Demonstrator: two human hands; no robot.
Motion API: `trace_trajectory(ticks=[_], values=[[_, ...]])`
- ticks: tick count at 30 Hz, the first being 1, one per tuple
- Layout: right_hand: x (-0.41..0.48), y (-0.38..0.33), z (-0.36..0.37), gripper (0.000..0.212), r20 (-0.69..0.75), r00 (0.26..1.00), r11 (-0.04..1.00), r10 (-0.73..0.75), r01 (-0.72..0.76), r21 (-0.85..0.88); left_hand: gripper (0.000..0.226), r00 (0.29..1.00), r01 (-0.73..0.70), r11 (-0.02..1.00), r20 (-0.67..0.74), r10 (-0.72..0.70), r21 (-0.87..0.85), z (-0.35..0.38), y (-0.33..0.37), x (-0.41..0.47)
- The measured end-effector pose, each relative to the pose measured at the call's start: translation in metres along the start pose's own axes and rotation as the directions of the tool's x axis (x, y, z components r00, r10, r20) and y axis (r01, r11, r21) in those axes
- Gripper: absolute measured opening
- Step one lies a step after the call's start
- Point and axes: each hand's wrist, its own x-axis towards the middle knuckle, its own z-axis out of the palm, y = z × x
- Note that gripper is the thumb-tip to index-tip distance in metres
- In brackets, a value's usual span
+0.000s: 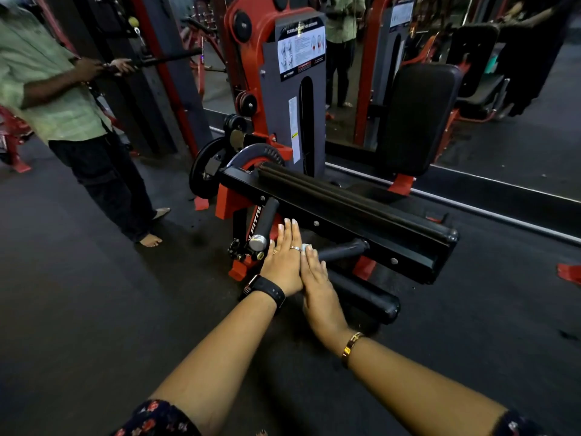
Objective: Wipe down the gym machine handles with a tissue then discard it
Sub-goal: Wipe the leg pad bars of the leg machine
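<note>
1. The left hand (283, 262) and the right hand (317, 278) are pressed flat together, palm to palm.
2. Neither grip is curled. All the fingers are straight.
3. A small white tissue (305, 247) is squeezed between the two hands. Only a bit peeks out near the fingertips.
4. The hands are low in front of the red and black machine (301, 89), between its two black handles.
5. The left handle (267, 221) is just beside the left hand.
6. The right handle (342, 250) sticks out just past the right fingertips.
7. A person (47, 89) in a green shirt stands on the dark floor (94, 309) to the left, holding a bar (169, 58).
</note>
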Motion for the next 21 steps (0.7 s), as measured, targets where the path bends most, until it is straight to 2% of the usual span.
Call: trace_trajectory(ticks=[2,4,6,8,11,13,15,17,18,19,21], values=[[-0.001,0.012,-0.009,0.085,0.045,0.992,0.99,-0.115,0.118,-0.074,0.095,1.0,0.001,0.999,-0.009,-0.001,-0.047,0.001,0.0,-0.001],[-0.007,0.039,-0.023,0.082,0.069,0.979,0.957,-0.19,0.2,-0.211,0.111,1.0,-0.01,0.999,0.021,0.011,-0.034,0.0,-0.001,-0.002],[-0.009,0.066,-0.04,0.091,0.003,0.998,0.957,-0.067,0.065,-0.283,0.124,0.999,-0.016,1.0,0.039,0.017,-0.024,-0.001,-0.001,-0.002],[-0.003,0.081,-0.053,0.095,-0.057,0.995,0.949,0.079,-0.093,-0.302,0.126,0.999,-0.018,0.999,0.036,0.019,-0.035,-0.003,-0.001,-0.002],[0.006,0.077,-0.057,0.085,-0.064,0.987,0.948,0.15,-0.162,-0.275,0.12,0.999,-0.002,0.994,0.042,0.007,-0.109,-0.001,-0.002,-0.002],[0.007,0.062,-0.047,0.087,-0.092,0.973,0.951,0.211,-0.226,-0.21,0.114,0.998,0.017,0.97,0.057,-0.003,-0.243,0.0,-0.003,-0.001],[0.003,0.043,-0.031,0.093,-0.074,0.978,0.968,0.195,-0.204,-0.149,0.102,0.996,0.057,0.893,0.091,-0.018,-0.446,-0.001,-0.003,0.0],[0.003,0.02,-0.017,0.09,-0.011,0.995,0.992,0.097,-0.098,-0.083,0.085,0.992,0.123,0.729,0.106,-0.069,-0.674,-0.003,0.002,0.001],[0.005,0.008,-0.014,0.084,0.003,0.999,0.997,0.054,-0.054,-0.062,0.075,0.987,0.16,0.58,0.115,-0.114,-0.799,-0.004,0.005,0.001],[0.009,-0.001,-0.014,0.079,0.004,1.0,0.998,0.03,-0.03,-0.058,0.064,0.976,0.19,0.38,0.132,-0.173,-0.905,-0.005,0.008,0.0],[0.017,-0.01,-0.017,0.073,0.005,0.999,0.997,0.033,-0.032,-0.072,0.048,0.949,0.173,-0.008,0.168,-0.268,-0.985,-0.005,0.007,-0.002]])
